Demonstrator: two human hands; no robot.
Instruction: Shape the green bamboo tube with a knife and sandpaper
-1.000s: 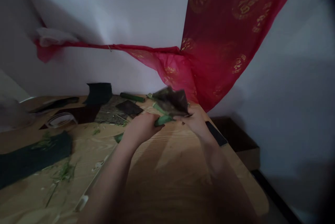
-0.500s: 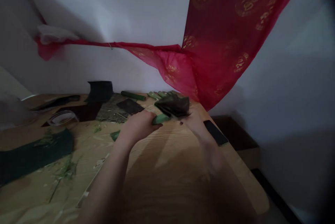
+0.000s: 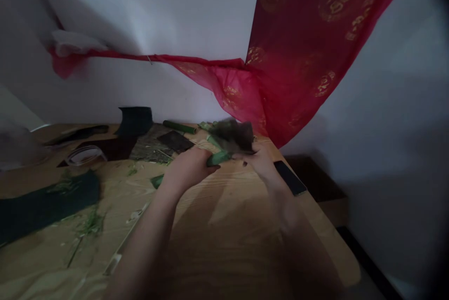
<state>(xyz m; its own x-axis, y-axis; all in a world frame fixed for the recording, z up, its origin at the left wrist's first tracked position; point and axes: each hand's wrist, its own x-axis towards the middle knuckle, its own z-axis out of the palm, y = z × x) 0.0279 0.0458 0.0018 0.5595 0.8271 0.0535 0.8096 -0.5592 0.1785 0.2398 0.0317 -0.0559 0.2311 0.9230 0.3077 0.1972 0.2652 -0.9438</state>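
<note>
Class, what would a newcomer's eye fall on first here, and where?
A big red cloth with gold emblems hangs across the upper right. Below it, over the wooden table, the left hand grips a short green stick while the right hand holds a dark blurred sheet just above it.

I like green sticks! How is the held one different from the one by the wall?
The held stick is in the left hand, off the table; the wall stick lies on it. The held stick looks brighter green, the wall stick darker. The dark sheet in the right hand hides part of the held stick; the wall stick shows whole. Both are green and round.
</note>
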